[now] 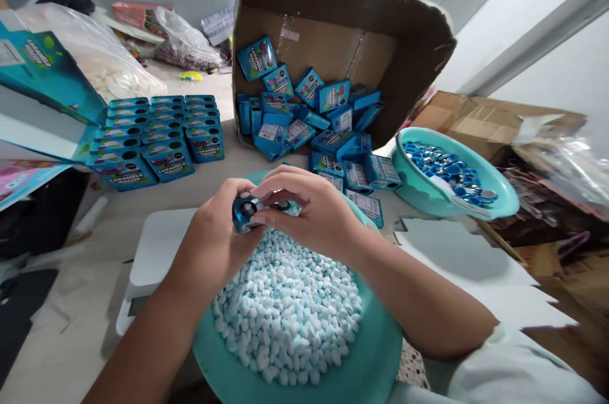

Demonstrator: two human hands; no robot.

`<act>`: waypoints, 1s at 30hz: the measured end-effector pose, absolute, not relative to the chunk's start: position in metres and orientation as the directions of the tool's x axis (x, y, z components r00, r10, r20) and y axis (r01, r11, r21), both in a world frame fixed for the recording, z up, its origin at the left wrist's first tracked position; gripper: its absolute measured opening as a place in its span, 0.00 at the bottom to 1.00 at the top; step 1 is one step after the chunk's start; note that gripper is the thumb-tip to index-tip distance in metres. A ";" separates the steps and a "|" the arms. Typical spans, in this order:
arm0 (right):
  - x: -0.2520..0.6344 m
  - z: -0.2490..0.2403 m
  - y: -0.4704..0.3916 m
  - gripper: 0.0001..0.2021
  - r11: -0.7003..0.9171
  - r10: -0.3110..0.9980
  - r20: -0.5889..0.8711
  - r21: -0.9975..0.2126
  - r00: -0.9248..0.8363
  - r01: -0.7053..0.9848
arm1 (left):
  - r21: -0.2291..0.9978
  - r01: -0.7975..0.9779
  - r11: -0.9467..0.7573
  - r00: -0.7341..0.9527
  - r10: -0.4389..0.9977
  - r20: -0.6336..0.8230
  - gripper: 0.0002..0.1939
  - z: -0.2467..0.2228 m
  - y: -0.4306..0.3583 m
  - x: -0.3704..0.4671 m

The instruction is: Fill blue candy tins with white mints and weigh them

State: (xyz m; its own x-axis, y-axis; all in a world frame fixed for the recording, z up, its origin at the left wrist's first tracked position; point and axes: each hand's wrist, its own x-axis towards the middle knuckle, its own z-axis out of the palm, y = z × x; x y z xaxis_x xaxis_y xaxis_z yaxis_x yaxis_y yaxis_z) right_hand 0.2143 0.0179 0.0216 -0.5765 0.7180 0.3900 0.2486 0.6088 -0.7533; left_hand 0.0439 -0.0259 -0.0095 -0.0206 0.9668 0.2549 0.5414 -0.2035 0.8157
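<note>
Over the teal basin (380, 334) my left hand (216, 226) is closed around a small shiny blue container (243, 212). A pale round shape shows in the container's dark opening. My right hand (314, 210) reaches in from the right, its thumb and fingers bent together at the container's edge. A small dark piece (280, 205) shows between those fingers, too hidden to name. Below both hands, pale blue and white candies (290, 309) fill the basin.
Rows of blue candy boxes (166, 160) stand at left. A tipped cardboard box (380, 61) spills more blue boxes (333, 96). Right of it, a teal bowl (504, 191) holds small blue-and-silver pieces. A white scale (157, 248) sits left of the basin; white card sheets (457, 252) lie right.
</note>
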 end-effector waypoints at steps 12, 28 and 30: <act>0.228 0.037 0.027 0.08 0.636 0.768 0.420 -0.593 -0.484 0.495 | 0.822 0.522 -0.227 -0.038 0.957 0.288 0.11 -0.010 -0.029 0.042; 0.222 0.027 0.021 0.09 0.686 0.725 0.407 -0.493 -0.555 0.535 | 0.850 0.514 -0.119 -0.111 0.973 0.203 0.30 -0.011 -0.029 0.043; 0.221 0.025 0.020 0.09 0.704 0.708 0.408 -0.474 -0.577 0.528 | 0.837 0.529 -0.139 -0.070 0.976 0.207 0.34 -0.013 -0.029 0.042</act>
State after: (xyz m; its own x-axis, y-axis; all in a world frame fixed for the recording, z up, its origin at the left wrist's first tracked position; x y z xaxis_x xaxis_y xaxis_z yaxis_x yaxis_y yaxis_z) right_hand 0.2211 0.0198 0.0253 -0.5769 0.7076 0.4081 0.5282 0.7042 -0.4744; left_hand 0.0425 -0.0291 -0.0128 -0.0702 0.9759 0.2068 0.5292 -0.1393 0.8370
